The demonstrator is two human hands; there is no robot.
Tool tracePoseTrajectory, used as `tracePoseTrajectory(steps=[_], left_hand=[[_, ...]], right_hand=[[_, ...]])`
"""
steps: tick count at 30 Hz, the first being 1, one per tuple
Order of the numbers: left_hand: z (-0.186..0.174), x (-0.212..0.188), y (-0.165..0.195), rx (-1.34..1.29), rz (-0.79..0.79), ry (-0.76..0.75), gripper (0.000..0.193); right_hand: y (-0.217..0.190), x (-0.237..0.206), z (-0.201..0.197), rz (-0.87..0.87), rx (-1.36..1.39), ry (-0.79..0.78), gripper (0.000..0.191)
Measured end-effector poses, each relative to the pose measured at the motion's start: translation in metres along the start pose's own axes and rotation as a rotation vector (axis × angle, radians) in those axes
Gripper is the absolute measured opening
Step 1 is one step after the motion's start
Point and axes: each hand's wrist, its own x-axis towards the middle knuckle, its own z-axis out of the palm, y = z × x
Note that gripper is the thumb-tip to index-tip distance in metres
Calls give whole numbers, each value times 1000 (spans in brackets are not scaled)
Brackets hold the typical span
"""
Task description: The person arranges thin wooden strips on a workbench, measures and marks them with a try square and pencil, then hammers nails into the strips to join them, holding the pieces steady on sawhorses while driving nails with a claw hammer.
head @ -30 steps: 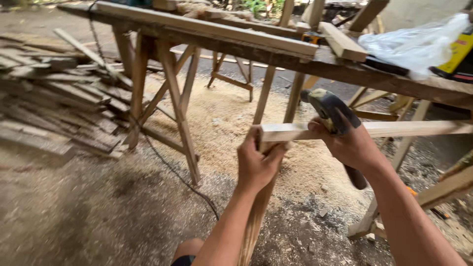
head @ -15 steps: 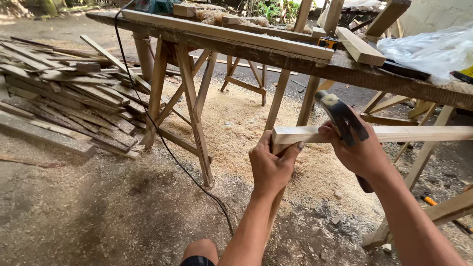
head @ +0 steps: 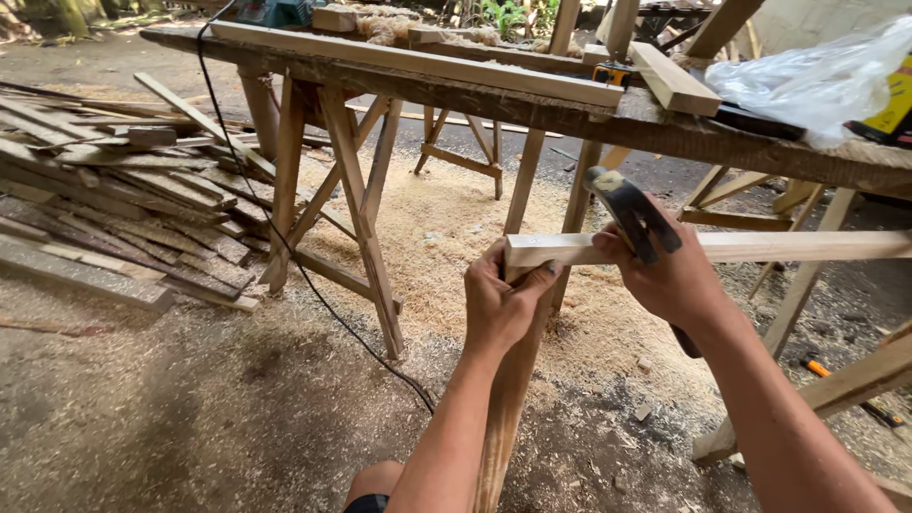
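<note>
The view swings left, so the scrap wood pile (head: 114, 218) fills more of the picture. The hammer (head: 632, 223) in the right hand (head: 670, 275) now sits lower, its head against the rail (head: 722, 249).

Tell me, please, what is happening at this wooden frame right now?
A person is joining two pale wooden pieces outdoors, beside a rough workbench. The left hand grips the top of an upright leg where a horizontal rail meets it. The right hand holds a hammer with its head raised just above the rail. Sawdust covers the ground, and a stack of planks lies to the left.
</note>
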Motion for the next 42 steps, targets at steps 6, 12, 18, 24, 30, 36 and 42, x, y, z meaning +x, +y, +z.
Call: tracePoseTrajectory(steps=[6, 12, 18, 24, 30, 36, 42], left_hand=[[1, -2, 2, 43, -16, 22, 33], [5, -8, -10, 19, 3, 51, 33], [-6, -1, -2, -212, -231, -98, 42], [7, 9, 23, -41, 11, -127, 26], [22, -3, 33, 228, 190, 39, 13], [17, 3, 27, 163, 256, 69, 22], [7, 9, 4, -92, 255, 27, 53]], right_hand=[[-5, -2, -2, -43, 8, 21, 22], [-5, -5, -3, -2, 39, 0, 24], [-1, -5, -11, 80, 7, -17, 28], [2, -6, -17, 78, 23, -27, 26], [2, -18, -23, 41, 84, -1, 30], [13, -10, -20, 0, 105, -31, 34], [24, 1, -10, 120, 142, -113, 25]])
